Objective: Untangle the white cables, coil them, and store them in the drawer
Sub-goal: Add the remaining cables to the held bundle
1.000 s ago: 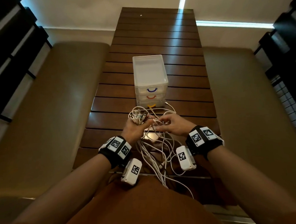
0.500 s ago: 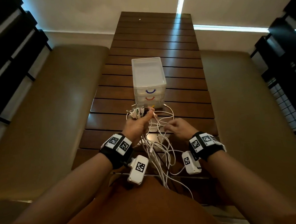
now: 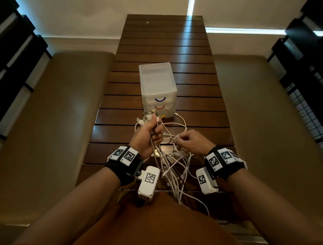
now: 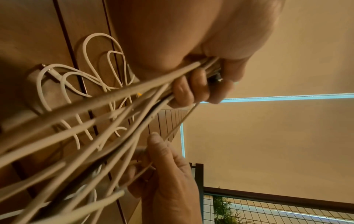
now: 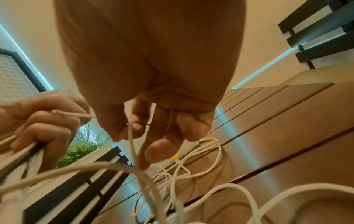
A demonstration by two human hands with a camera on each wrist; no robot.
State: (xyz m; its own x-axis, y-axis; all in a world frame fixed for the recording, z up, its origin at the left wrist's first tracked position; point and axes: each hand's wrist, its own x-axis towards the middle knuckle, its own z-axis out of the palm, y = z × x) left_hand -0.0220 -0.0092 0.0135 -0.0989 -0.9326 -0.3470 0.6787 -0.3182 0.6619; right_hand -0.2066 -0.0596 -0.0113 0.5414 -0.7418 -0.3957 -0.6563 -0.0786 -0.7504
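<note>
The left hand point(image 3: 148, 135) is up above the wooden table point(image 3: 165, 49), and its fingers are curled tight round a bunch of white cables point(image 3: 169, 158). The plug ends point(image 3: 146, 116) stick out of the top of the fist like a little bouquet. Below the fist the cables hang down in a loose, messy tangle — some loops lie on the table, and a few strands trail off the near edge toward the person's lap.

The right hand point(image 3: 190, 141) is just beside the left one, a bit lower. Its thumb and fingertips point(image 5: 161, 150) pinch one thin strand out of the tangle, and the other fingers are bent in.

Right behind the hands stands a small clear drawer box point(image 3: 158, 85) with three drawers, one on top of the other. The top handle is blue, the middle one red, the bottom one yellow — all three drawers are pushed in. One cable loop lies on the table next to the bottom drawer.

Tan benches point(image 3: 56, 126) run along both sides of the table.
</note>
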